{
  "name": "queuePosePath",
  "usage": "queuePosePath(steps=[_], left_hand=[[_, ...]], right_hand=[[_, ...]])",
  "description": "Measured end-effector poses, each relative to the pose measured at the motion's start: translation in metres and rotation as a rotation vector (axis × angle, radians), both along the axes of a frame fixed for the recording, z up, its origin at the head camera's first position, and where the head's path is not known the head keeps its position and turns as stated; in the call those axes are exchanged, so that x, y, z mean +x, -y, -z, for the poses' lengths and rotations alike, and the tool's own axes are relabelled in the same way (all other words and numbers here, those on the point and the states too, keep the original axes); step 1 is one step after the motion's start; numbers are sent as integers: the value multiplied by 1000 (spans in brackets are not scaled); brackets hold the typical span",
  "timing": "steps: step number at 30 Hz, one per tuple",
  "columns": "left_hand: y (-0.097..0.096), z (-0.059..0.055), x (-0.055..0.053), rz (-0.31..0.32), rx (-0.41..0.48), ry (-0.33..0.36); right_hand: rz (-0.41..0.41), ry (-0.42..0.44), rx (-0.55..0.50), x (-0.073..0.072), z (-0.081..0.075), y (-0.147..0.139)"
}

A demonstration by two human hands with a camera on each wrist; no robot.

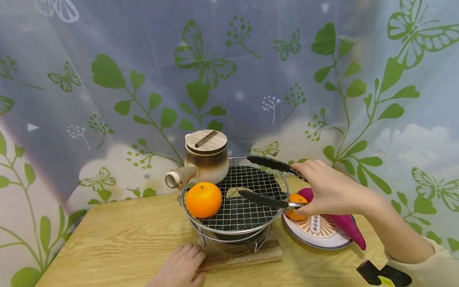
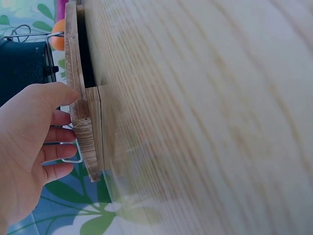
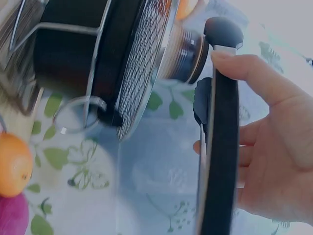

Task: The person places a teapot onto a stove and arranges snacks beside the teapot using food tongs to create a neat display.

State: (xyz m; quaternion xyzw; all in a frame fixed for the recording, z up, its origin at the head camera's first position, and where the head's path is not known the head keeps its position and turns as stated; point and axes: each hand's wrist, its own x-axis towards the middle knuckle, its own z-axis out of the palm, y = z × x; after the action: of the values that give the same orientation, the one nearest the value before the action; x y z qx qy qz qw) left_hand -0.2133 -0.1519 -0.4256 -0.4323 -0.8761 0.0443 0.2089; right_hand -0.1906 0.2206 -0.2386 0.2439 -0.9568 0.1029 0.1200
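My right hand point(image 1: 331, 187) grips a pair of black-tipped metal tongs point(image 1: 264, 199), whose two arms are spread apart over the grill's right side, with nothing between the tips. In the right wrist view the thumb lies along one arm of the tongs point(image 3: 222, 132). A bright orange point(image 1: 203, 200) sits on the round wire mesh point(image 1: 247, 221) at its front left. My left hand point(image 1: 182, 266) rests at the front left of the wooden board point(image 1: 247, 259) under the stove. In the left wrist view the fingertips touch the board point(image 2: 73, 58), fingers loosely extended.
A clay teapot point(image 1: 211, 169) with a wooden lid and side handle stands at the mesh's back left. Right of the stove, a patterned plate point(image 1: 315, 235) holds another orange point(image 1: 298, 198) and a magenta root vegetable point(image 1: 348, 228). A patterned curtain point(image 1: 150, 79) hangs behind the table point(image 1: 118, 239).
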Motion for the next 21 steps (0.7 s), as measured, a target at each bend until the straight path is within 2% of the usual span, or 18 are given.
queuePosePath(steps=[4,10,17,21], left_hand=[[0,-2,0,-8,-9,8],[1,-2,0,-6,-11,6],[1,-2,1,-14,-14,44],[1,-2,1,-21,-16,63]], right_hand=[[35,15,-37,1,2,-17],[80,-9,-53,1,11,-34],[166,-19,-83,-2,25,-50],[215,6,-123,-4,32,-62]])
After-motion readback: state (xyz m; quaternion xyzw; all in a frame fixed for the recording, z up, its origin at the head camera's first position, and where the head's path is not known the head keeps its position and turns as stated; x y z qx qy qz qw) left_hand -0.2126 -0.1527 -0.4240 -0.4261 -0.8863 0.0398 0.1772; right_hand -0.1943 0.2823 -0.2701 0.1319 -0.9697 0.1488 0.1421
